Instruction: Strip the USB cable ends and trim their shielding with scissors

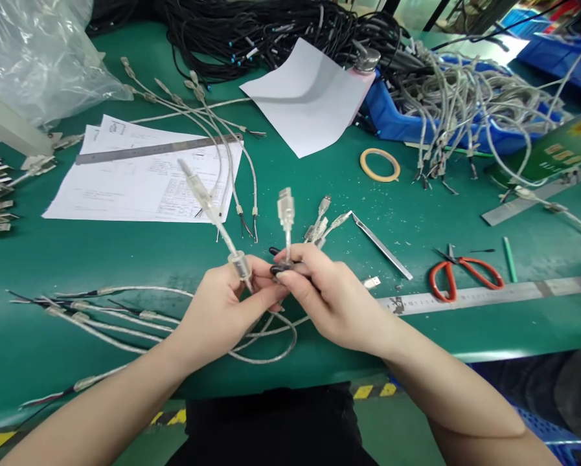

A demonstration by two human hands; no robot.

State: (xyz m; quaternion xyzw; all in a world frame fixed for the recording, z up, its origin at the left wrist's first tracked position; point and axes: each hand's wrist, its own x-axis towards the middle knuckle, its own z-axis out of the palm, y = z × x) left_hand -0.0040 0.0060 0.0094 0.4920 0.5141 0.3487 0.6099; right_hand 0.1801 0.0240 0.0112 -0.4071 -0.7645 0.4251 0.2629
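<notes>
USB cable (pixel 207 200), centre frame: long axis slants up-left from your left hand (pixel 222 307), which pinches its ferrite bead (pixel 239 264). Your right hand (pixel 331 298), touching the left, clasps a USB plug bundle (pixel 318 228), one plug (pixel 285 207) upright.

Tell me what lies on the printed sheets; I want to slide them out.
On the sheets, a steel ruler lies along the top edge and clear cables cross the right end. Anything beneath the paper is covered.

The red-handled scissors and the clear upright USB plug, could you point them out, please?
Red-handled scissors (pixel 460 264), head view, where the red handles meet.
Clear upright USB plug (pixel 286 210), head view, its clear moulded body.
</notes>
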